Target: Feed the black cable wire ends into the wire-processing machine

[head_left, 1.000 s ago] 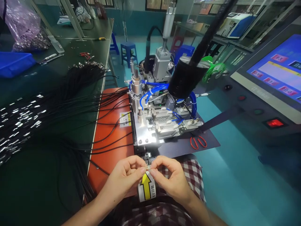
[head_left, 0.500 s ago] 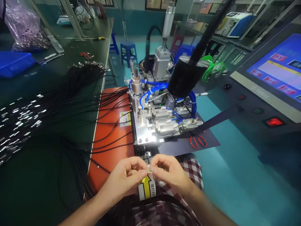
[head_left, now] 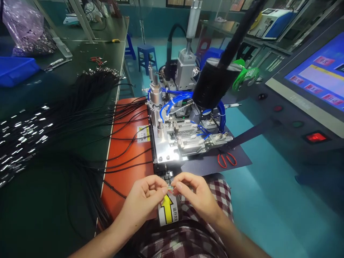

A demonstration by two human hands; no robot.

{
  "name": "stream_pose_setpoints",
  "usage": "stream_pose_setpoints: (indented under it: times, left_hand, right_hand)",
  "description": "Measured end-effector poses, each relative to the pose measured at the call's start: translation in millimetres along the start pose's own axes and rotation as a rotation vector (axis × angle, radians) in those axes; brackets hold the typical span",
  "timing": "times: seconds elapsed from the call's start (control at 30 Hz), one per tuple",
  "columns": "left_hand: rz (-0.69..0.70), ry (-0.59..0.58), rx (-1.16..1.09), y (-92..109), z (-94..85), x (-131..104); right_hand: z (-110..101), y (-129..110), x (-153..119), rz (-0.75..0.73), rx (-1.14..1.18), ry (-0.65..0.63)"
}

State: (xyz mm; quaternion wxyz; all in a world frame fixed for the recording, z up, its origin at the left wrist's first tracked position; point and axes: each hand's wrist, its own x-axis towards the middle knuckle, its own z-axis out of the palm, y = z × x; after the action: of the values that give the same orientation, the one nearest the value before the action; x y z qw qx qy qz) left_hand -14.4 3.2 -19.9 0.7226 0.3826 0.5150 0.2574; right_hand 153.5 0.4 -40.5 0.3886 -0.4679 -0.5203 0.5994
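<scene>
My left hand and my right hand meet in front of the machine, thumb and forefinger closed on each. Between the fingertips run thin wires, with a bit of red and a pale strand showing; their ends are hidden by the fingers. Just below is a white label with a yellow arrow. Beyond the hands, small dark blocks of a track lead to a metal machine with blue air tubes. Black cables enter its left side across an orange-red plate.
Left, a dark table carries bundles of black cables with shiny metal ends, a blue tray and red-handled pliers. Red-handled scissors lie right of the machine. A control panel with a screen stands at right.
Both hands have risen slightly toward the machine, and my right thumb has shifted on the wires. A little more red shows between the fingertips. The camera view has moved slightly.
</scene>
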Motion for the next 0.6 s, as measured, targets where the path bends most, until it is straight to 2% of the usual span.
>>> stream_pose_setpoints:
  times: [0.1, 0.23, 0.33, 0.4, 0.53, 0.6]
  left_hand:
    - [0.025, 0.034, 0.026, 0.4, 0.6, 0.2]
    - [0.033, 0.063, 0.049, 0.6, 1.3, 0.3]
    - [0.024, 0.065, 0.059, -1.0, 2.2, 0.3]
    - [0.034, 0.071, 0.058, -2.5, 3.1, 0.1]
    - [0.102, 0.11, 0.084, -6.2, 4.5, -0.5]
    - [0.139, 0.107, 0.089, -8.4, 4.3, -0.3]
  right_hand:
    - [6.4, 3.0, -5.2, 0.019, -0.038, 0.042]
    - [12.0, 4.3, -8.2, -0.041, -0.164, 0.146]
    - [14.1, 4.1, -9.1, -0.082, -0.217, 0.166]
    - [15.2, 3.7, -9.2, -0.057, -0.174, 0.142]
    - [16.4, 3.3, -6.0, 0.101, 0.097, 0.055]
    - [16.1, 3.4, -4.0, 0.13, 0.176, 0.034]
